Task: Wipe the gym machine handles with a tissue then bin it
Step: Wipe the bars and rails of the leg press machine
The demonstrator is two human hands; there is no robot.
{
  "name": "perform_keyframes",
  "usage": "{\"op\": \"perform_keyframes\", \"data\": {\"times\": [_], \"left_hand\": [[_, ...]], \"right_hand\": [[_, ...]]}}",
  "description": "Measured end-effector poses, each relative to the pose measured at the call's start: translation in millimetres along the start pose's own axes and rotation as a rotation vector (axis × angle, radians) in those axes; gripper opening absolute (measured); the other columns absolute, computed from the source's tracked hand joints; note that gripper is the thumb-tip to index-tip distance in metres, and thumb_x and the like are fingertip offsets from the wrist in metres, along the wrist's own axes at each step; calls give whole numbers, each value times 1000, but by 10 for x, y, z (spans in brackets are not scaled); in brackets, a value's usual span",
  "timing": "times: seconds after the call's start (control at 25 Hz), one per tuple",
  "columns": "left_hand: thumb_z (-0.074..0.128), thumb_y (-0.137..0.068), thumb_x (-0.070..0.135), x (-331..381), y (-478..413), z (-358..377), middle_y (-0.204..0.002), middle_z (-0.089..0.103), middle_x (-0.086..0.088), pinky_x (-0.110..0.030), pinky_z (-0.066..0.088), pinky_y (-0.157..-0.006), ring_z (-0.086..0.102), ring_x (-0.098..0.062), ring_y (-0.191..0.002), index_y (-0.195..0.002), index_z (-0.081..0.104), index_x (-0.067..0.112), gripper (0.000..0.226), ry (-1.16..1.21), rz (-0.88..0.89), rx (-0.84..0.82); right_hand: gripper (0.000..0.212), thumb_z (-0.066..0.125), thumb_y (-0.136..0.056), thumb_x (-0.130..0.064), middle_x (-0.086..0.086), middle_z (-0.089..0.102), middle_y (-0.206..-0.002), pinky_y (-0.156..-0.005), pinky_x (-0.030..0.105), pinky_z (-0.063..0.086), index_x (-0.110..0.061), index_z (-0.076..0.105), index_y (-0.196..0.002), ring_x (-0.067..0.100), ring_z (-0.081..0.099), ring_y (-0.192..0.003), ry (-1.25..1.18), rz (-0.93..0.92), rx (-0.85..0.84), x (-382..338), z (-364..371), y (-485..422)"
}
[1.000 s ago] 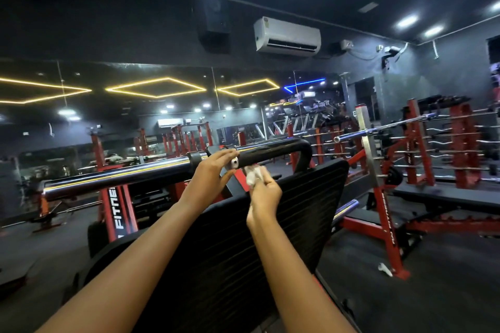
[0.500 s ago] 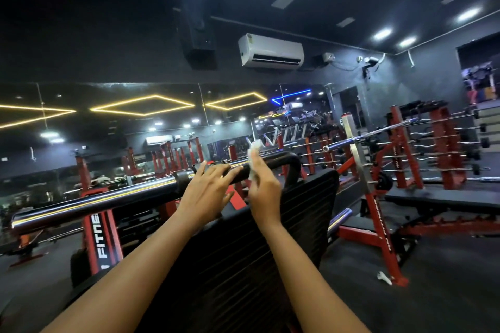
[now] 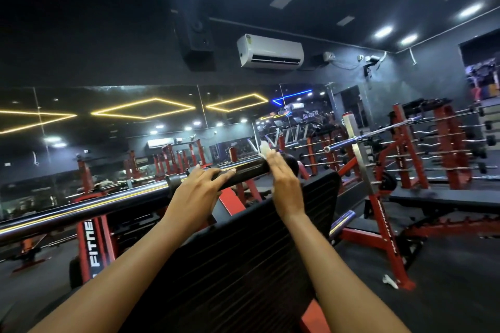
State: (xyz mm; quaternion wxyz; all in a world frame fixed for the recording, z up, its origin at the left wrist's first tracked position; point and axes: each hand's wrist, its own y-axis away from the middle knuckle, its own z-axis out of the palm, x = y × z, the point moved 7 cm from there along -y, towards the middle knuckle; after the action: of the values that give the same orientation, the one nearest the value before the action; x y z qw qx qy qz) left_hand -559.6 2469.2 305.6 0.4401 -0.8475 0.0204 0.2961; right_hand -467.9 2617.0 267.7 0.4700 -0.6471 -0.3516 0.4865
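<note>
Change: right-hand grip (image 3: 284, 184) and tissue (image 3: 263, 149) now sit farther along the handle (image 3: 243, 173) than half a second ago, when the two hands were almost touching. The left-hand grip (image 3: 198, 192) has kept its place.
Tissue: white and crumpled, on the handle's far end just short of its bend. Part of it stands up above the fingertips.
Handle: black sleeve with its long axis running from near-left to far-right. At its near end it continues into a chrome bar (image 3: 81, 213).
Key relation: the tissue lies at the tips of the right-hand grip, which is the nearer hand. The unwiped run, as judged, lies back along the axis toward the left-hand grip.
Right-hand grip state: fingers straight and together, pressing the tissue against the handle. The thumb is hidden, so a pinch cannot be confirmed.
Left-hand grip state: fingers extended and draped over the handle's near end, holding nothing else.
Arm pose: both forearms reach up and forward; the right wrist is straight, with the back of the hand toward the camera.
Step in hand: wiping appears under way. No bin is visible.
Below handle: black ribbed back pad (image 3: 243, 251).
Beyond handle: red racks (image 3: 405, 149).
Above handle: air conditioner (image 3: 270, 51).
</note>
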Motion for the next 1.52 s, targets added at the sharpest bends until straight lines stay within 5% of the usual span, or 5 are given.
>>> {"op": "perform_keyframes", "data": {"times": [0.16, 0.28, 0.88, 1.12, 1.52], "left_hand": [[87, -54, 18, 184, -183, 36, -95, 70, -8, -42, 54, -79, 68, -23, -76, -115, 65, 16, 65, -154, 91, 13], [85, -53, 9, 374, -324, 157, -94, 70, -9, -29, 53, -53, 65, -22, -68, -115, 66, 16, 65, -183, 127, 14], [77, -54, -7, 370, -334, 202, -101, 70, -12, -28, 50, -49, 60, -22, -65, -118, 63, 13, 69, -193, 105, 60], [77, -54, -6, 365, -335, 209, -103, 70, -11, -29, 51, -49, 61, -23, -66, -118, 63, 14, 69, -181, 90, 45], [79, -45, -9, 376, -342, 200, -97, 71, -12, -27, 50, -44, 61, -24, -63, -113, 66, 12, 72, -165, 67, 6]], "right_hand": [[66, 69, -69, 12, 12, 53, -132, -103, 31, 34, -4, 48, -129, 21, 46, -125, 9, -176, 17, -304, 120, 125], [56, 44, -72, 15, 18, 55, -128, -97, 37, 42, 1, 51, -126, 27, 54, -118, 113, -234, 36, -57, -2, 18], [41, 40, -94, -2, 18, 60, -120, -95, 33, 41, -11, 45, -134, 33, 54, -112, -303, 703, -29, 1086, 158, 104], [38, 45, -92, 0, 12, 57, -127, -98, 21, 37, -6, 50, -129, 25, 55, -117, -238, 459, 109, 777, 36, -104], [35, 39, -97, -13, 20, 62, -116, -93, 35, 38, -14, 51, -130, 36, 50, -112, -317, 881, -45, 863, 50, 256]]}}
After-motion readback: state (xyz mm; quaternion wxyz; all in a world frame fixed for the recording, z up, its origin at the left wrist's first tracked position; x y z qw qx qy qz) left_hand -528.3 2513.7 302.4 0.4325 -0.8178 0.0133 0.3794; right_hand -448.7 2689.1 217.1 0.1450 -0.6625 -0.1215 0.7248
